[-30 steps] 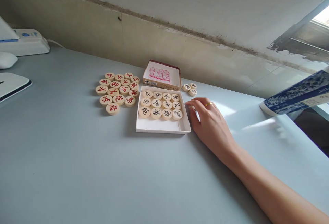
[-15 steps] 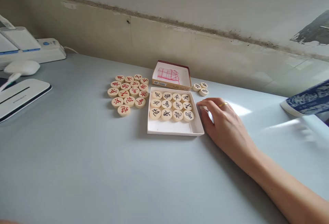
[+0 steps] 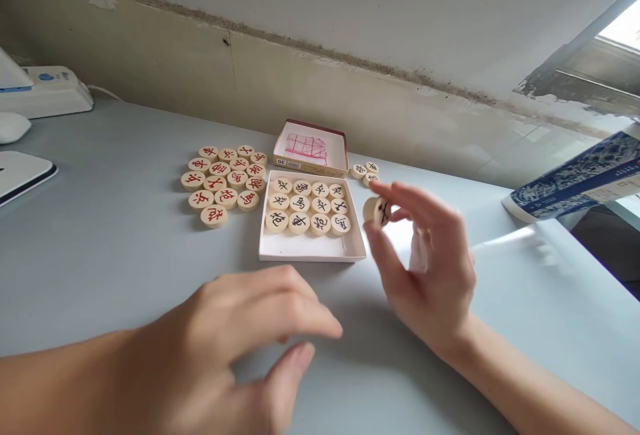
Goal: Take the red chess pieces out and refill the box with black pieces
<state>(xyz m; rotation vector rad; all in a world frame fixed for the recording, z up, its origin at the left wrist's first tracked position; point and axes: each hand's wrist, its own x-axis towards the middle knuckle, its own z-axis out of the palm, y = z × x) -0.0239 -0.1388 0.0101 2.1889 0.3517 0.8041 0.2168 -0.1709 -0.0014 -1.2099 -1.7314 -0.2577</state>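
Red-marked wooden discs (image 3: pixel 224 183) are laid flat on the grey tabletop (image 3: pixel 100 255), well left of all fingers. L hand (image 3: pixel 220 348) is held low w/ fingers loosely spread, nothing gripped. Beyond its fingertips a shallow white card tray (image 3: pixel 310 252) is filled w/ twelve round, smooth black-marked discs (image 3: pixel 310 205) in 3 rows; the box lid (image 3: pixel 313 148) is set behind. A black-marked disc (image 3: pixel 376 210) is pinched on edge by R hand (image 3: pixel 425 262), thumb vs. forefinger, just right of tray.

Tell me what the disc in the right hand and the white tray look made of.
Disc: seemingly pale unvarnished wood, matte cream face with a black painted character. White tray: likely thin cardboard, with matte, sharply folded low walls.
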